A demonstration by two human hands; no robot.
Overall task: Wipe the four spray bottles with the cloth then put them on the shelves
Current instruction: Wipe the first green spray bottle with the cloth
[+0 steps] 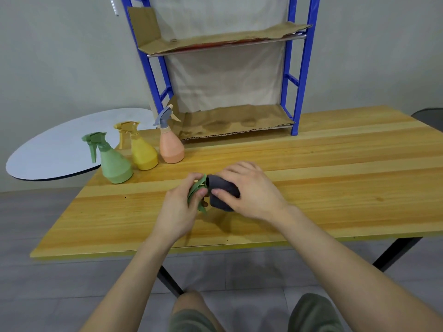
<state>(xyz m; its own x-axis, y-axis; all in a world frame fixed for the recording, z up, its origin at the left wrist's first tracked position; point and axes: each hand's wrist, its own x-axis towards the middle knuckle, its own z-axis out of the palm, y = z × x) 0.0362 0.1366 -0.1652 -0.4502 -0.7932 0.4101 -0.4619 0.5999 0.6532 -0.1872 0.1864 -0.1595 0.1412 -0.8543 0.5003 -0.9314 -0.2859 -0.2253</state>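
Above the middle of the wooden table [335,176], my left hand [178,212] grips the green trigger head [197,188] of a spray bottle lying sideways. My right hand [251,192] presses a dark grey cloth [223,188] around that bottle's body, which the cloth and fingers hide. Three more spray bottles stand upright at the table's far left: a green one [115,164], a yellow one [142,152] and a peach one with a grey trigger [171,147]. Behind them stands the blue shelf rack, with a cardboard-lined lower shelf [235,123] and upper shelf [215,41], both bare.
A white round tabletop [60,144] adjoins the wooden table on the left. A dark chair edge [429,115] shows at the far right. The rack's blue posts [297,111] rest on the table's back edge. My knees are below the front edge.
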